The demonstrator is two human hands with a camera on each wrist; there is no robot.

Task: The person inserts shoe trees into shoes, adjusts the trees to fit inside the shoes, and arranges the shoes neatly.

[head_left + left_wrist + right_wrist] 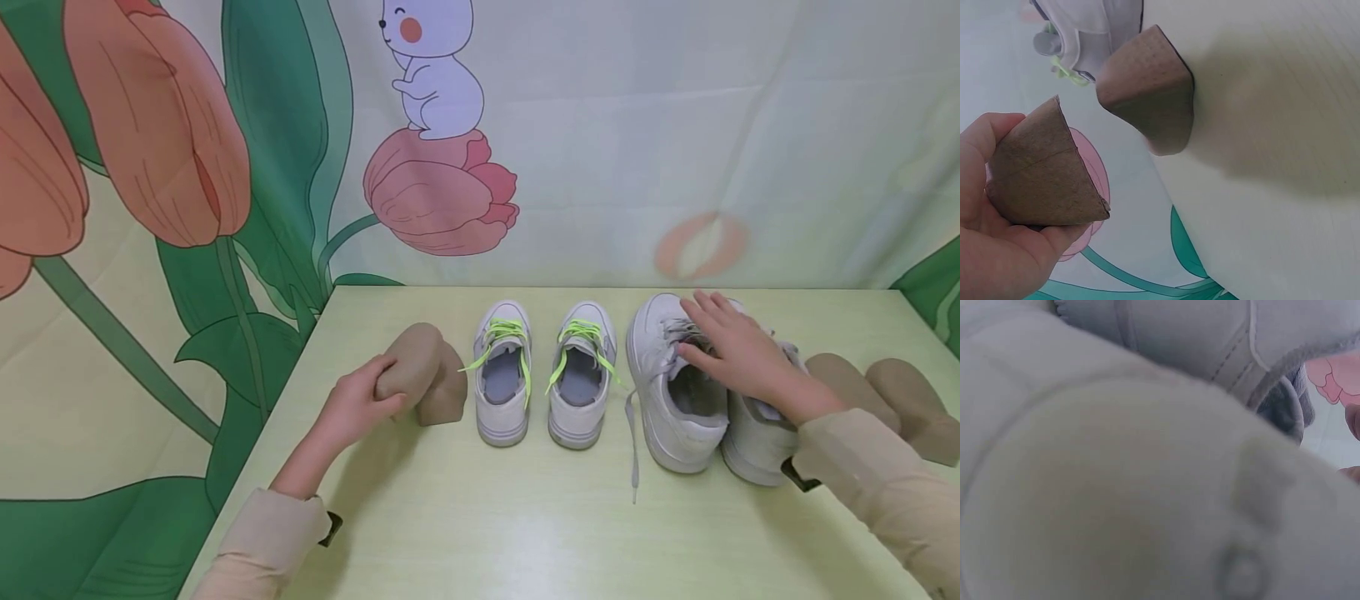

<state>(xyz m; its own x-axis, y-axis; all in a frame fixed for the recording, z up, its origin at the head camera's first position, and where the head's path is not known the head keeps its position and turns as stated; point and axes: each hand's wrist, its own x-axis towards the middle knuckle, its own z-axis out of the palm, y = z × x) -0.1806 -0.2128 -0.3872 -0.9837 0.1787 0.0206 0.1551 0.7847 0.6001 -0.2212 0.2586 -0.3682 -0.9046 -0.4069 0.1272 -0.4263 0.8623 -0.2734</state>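
Note:
My left hand [356,404] grips a brown moulded-pulp shoe insert [410,360] between thumb and fingers, raised off the table. In the left wrist view the cut end of this held insert [1044,178] faces the camera. Just right of it a second shoe insert [444,396] rests on the table. My right hand [742,354] reaches over two large white sneakers, the left one [686,450] and the right one [757,450], its fingers extended. Whether it touches them is unclear. The right wrist view is mostly filled by blurred white sneaker surface [1147,487]; only fingertips show.
Two smaller white sneakers with neon-green laces, one [502,425] left of the other [576,427], stand mid-table. Two more brown inserts [851,387] lie beyond the right forearm. A loose grey lace [635,450] trails on the table [480,525]. A printed cloth [600,150] hangs behind.

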